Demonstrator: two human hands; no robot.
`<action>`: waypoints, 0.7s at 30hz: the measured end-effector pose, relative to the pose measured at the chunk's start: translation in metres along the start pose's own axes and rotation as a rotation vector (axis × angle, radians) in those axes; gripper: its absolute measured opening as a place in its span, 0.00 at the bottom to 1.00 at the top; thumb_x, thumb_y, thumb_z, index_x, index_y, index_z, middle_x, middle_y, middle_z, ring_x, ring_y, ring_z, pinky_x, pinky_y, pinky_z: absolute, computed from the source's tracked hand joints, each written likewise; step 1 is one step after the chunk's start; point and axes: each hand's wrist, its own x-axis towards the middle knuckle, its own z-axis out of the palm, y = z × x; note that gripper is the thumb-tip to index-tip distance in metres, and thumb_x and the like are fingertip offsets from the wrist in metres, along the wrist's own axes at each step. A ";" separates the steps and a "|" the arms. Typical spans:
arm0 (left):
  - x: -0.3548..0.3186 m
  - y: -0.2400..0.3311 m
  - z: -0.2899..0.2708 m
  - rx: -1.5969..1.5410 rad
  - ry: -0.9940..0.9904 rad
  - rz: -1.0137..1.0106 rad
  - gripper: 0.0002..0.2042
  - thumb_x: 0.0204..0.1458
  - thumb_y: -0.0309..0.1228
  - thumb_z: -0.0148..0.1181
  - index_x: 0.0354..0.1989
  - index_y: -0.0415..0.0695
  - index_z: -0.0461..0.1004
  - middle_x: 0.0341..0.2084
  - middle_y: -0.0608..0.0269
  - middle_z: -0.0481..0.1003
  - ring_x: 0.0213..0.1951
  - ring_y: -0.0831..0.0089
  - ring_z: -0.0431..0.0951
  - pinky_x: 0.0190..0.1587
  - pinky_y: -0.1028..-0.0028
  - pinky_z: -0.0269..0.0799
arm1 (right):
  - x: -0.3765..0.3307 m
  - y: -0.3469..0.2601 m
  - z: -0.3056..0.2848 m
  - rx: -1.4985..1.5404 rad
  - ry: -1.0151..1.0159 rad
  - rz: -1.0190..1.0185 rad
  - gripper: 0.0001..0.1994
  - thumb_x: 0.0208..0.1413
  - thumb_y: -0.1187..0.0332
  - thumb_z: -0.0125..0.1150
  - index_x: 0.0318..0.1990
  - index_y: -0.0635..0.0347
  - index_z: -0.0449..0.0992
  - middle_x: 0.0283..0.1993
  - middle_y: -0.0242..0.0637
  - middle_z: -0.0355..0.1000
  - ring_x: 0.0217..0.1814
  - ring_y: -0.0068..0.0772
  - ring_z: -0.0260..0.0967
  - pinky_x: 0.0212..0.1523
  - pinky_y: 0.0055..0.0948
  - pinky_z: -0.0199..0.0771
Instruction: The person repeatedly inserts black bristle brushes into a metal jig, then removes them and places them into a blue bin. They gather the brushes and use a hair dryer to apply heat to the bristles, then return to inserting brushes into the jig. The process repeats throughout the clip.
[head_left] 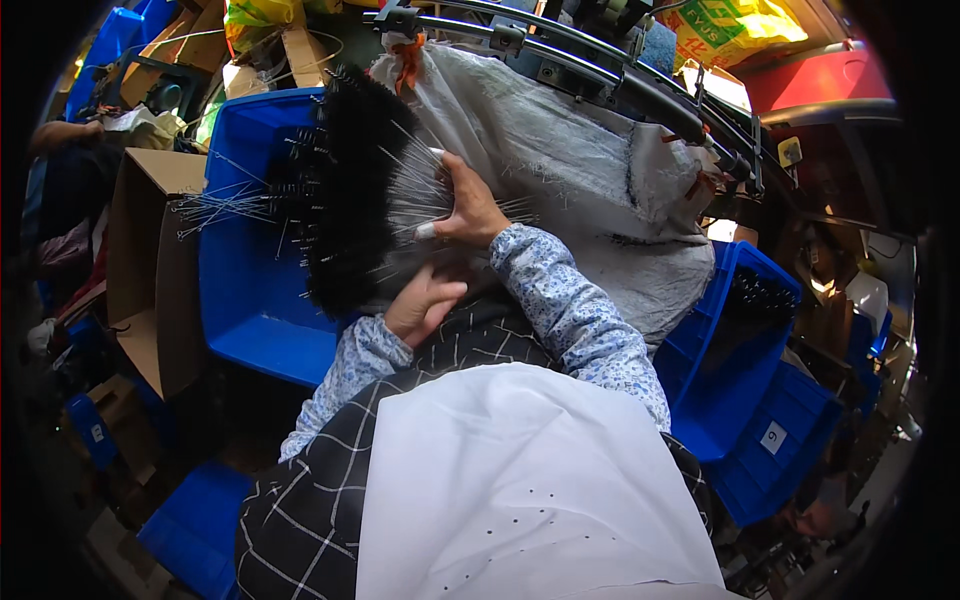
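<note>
A thick bundle of black-bristled wire brushes [350, 190] lies across the blue bin's right side, its thin metal stems fanned out to the right. My right hand [470, 205] grips around these stems, thumb and fingers spread to either side of the fan; white covers wrap two fingertips. Just below the bundle, my left hand [425, 305] has its fingers stretched out, partly blurred, with nothing visible in them. More twisted-wire stems [225, 205] stick out leftward over the blue bin [265, 335]. Beneath my right hand spreads a whitish woven sack [560, 150].
Metal rails of a machine [600, 70] run along the far edge. An open cardboard box [160, 280] stands left of the bin. At right, another blue bin [715, 370] contains black brushes [762, 295]. Part of another person's arm [65, 135] shows at far left.
</note>
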 end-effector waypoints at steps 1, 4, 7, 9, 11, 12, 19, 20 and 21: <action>-0.018 0.000 -0.001 0.070 0.072 -0.170 0.32 0.43 0.24 0.53 0.57 0.39 0.44 0.54 0.51 0.52 0.56 0.66 0.53 0.56 0.75 0.49 | 0.000 0.004 -0.002 -0.004 -0.012 -0.004 0.44 0.23 0.63 0.71 0.53 0.61 0.51 0.43 0.45 0.62 0.45 0.42 0.61 0.49 0.30 0.57; -0.062 0.058 0.003 0.312 -0.128 -0.206 0.30 0.45 0.30 0.53 0.56 0.37 0.47 0.49 0.47 0.59 0.50 0.66 0.62 0.52 0.72 0.56 | -0.001 0.016 0.001 0.104 0.060 0.104 0.31 0.39 0.55 0.60 0.50 0.61 0.58 0.41 0.47 0.64 0.44 0.45 0.62 0.45 0.33 0.60; -0.085 0.125 -0.034 0.393 -0.177 0.360 0.23 0.47 0.34 0.51 0.50 0.35 0.57 0.33 0.50 0.71 0.32 0.69 0.74 0.39 0.74 0.68 | -0.002 0.006 0.005 0.292 0.147 0.250 0.16 0.49 0.67 0.52 0.46 0.64 0.63 0.41 0.43 0.66 0.43 0.35 0.64 0.44 0.26 0.62; -0.065 0.165 -0.071 0.313 0.188 0.804 0.16 0.51 0.31 0.46 0.47 0.36 0.60 0.26 0.57 0.71 0.22 0.79 0.68 0.28 0.83 0.66 | -0.001 0.001 0.005 0.348 0.115 0.276 0.15 0.51 0.72 0.49 0.46 0.66 0.62 0.43 0.39 0.65 0.45 0.26 0.61 0.46 0.22 0.60; -0.031 0.197 -0.085 0.502 0.429 0.643 0.13 0.52 0.30 0.44 0.44 0.38 0.64 0.24 0.63 0.70 0.20 0.85 0.64 0.24 0.87 0.61 | 0.002 -0.010 0.006 0.270 0.112 0.225 0.16 0.46 0.81 0.47 0.45 0.66 0.63 0.41 0.41 0.66 0.45 0.30 0.63 0.45 0.22 0.61; -0.021 0.208 -0.093 0.720 0.371 0.550 0.12 0.52 0.31 0.45 0.43 0.39 0.65 0.23 0.65 0.69 0.20 0.87 0.63 0.23 0.88 0.59 | 0.005 -0.013 0.003 0.180 0.102 0.191 0.17 0.44 0.82 0.46 0.45 0.65 0.63 0.41 0.41 0.66 0.45 0.32 0.64 0.45 0.22 0.61; 0.004 0.272 -0.107 1.066 0.133 0.070 0.11 0.50 0.32 0.48 0.41 0.43 0.67 0.23 0.70 0.69 0.21 0.89 0.64 0.26 0.91 0.59 | 0.011 -0.012 0.001 0.077 0.130 0.120 0.17 0.44 0.83 0.46 0.44 0.64 0.64 0.40 0.42 0.66 0.43 0.34 0.65 0.44 0.23 0.62; 0.020 0.258 -0.101 1.054 0.054 0.068 0.12 0.49 0.30 0.49 0.42 0.43 0.66 0.26 0.70 0.69 0.25 0.87 0.66 0.31 0.88 0.61 | 0.010 -0.009 0.002 0.096 0.163 0.144 0.15 0.45 0.80 0.48 0.43 0.63 0.65 0.39 0.42 0.66 0.41 0.34 0.65 0.42 0.23 0.63; 0.026 0.244 -0.092 1.047 0.010 0.065 0.14 0.47 0.28 0.51 0.44 0.43 0.65 0.29 0.70 0.69 0.30 0.84 0.67 0.37 0.85 0.62 | 0.011 -0.007 0.006 0.143 0.181 0.155 0.13 0.46 0.77 0.50 0.42 0.62 0.66 0.37 0.42 0.66 0.39 0.35 0.66 0.40 0.24 0.64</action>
